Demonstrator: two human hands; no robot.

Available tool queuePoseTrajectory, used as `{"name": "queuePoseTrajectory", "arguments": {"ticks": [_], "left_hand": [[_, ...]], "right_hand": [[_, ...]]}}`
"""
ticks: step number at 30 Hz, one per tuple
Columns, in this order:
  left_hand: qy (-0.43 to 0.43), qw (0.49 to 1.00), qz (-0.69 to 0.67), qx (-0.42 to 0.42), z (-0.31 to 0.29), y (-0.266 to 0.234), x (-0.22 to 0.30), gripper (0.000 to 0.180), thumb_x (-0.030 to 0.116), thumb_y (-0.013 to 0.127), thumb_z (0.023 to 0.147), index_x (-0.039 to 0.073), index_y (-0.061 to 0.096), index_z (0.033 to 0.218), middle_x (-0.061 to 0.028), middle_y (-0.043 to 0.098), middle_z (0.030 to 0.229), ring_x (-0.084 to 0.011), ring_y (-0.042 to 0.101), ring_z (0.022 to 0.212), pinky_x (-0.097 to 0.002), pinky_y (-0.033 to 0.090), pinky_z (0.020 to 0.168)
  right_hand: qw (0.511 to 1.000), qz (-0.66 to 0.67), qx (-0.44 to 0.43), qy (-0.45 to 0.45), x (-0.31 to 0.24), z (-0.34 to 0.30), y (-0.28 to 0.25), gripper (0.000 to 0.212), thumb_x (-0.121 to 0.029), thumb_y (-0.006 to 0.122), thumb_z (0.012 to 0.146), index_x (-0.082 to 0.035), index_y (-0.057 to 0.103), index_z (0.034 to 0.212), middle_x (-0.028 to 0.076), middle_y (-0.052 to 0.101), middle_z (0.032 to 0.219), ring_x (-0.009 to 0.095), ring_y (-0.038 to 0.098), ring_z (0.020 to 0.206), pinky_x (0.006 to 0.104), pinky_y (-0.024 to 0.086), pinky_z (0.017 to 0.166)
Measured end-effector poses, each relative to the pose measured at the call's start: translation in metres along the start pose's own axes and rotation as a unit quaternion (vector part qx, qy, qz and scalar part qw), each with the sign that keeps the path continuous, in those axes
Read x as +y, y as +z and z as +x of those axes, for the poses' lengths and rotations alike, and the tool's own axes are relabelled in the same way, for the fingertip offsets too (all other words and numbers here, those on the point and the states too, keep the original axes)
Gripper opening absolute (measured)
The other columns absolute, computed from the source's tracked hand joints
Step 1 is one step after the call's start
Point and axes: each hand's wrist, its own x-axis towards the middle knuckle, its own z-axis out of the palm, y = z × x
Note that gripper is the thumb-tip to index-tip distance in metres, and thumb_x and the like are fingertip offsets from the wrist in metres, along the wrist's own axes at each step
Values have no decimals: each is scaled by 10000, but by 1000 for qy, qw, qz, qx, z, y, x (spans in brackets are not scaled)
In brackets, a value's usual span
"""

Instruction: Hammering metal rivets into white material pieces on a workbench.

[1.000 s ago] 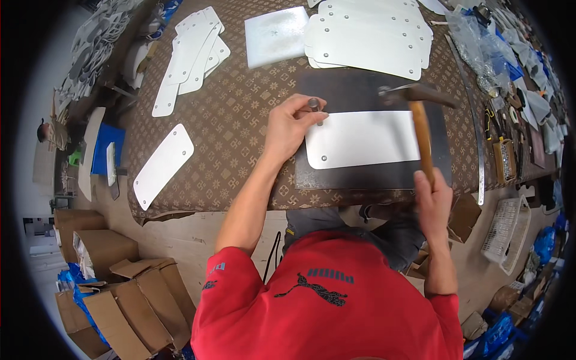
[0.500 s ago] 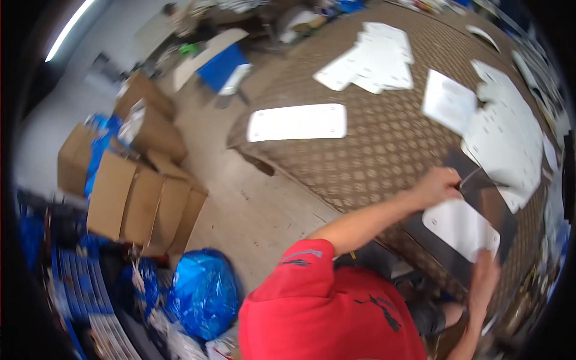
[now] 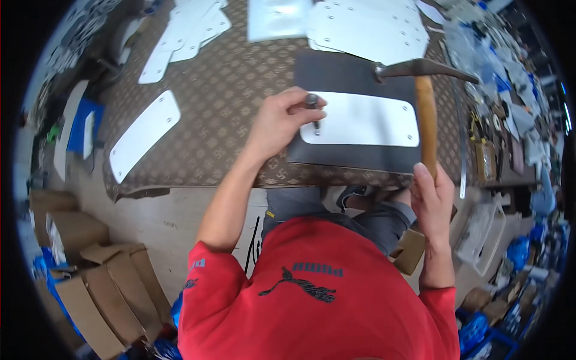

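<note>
My left hand [image 3: 276,124] is closed with its fingertips around a short metal punch [image 3: 312,101]. The punch stands nearly upright over the left end of a white rounded panel [image 3: 366,123]; whether its tip touches the panel I cannot tell. Small ring-like fittings show at the panel's right corners. Beneath the panel lies a dark flat mat [image 3: 342,71]. My right hand [image 3: 435,195] grips the lower end of the wooden handle of a hammer [image 3: 426,120]. Its metal head is above the mat's far right part.
A patterned brown cloth covers the table [image 3: 228,84]. One white panel [image 3: 146,135] lies apart at left. Far back are a fanned pile of panels [image 3: 195,27], a clear plastic packet [image 3: 280,21] and a larger panel pile [image 3: 366,27]. Tools and plastic bags crowd the right; cardboard boxes [image 3: 114,288] stand lower left.
The view has turned, bringing the table in front. My right hand now holds a hammer raised over the mat, and my left hand holds the punch at the panel's left end.
</note>
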Motion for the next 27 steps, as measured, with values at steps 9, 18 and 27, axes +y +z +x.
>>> {"name": "queuePoseTrajectory", "arguments": {"ticks": [9,18,27], "left_hand": [[-13,997,70,-28,-16,21,-19,188,65,758,870,-1,750,1046,-62,714,946,-120,683,827,-266,537,759],[14,995,96,-17,-21,24,-25,197,35,739,862,15,752,1057,-50,698,966,-109,654,804,-261,513,732],[41,997,4,-72,51,81,8,195,80,763,857,-13,750,1027,-97,702,960,-156,673,831,-292,517,752]], "right_hand": [[941,-182,139,-249,-32,-25,-45,189,-222,549,1048,-43,583,1001,-43,467,684,21,385,518,199,272,436],[835,-502,-120,-192,29,-8,-12,221,-265,624,999,-57,592,934,-53,530,674,60,476,581,242,359,497],[990,64,122,-23,0,-23,-54,278,-289,563,1057,-115,477,858,-73,393,625,12,310,467,199,228,403]]}}
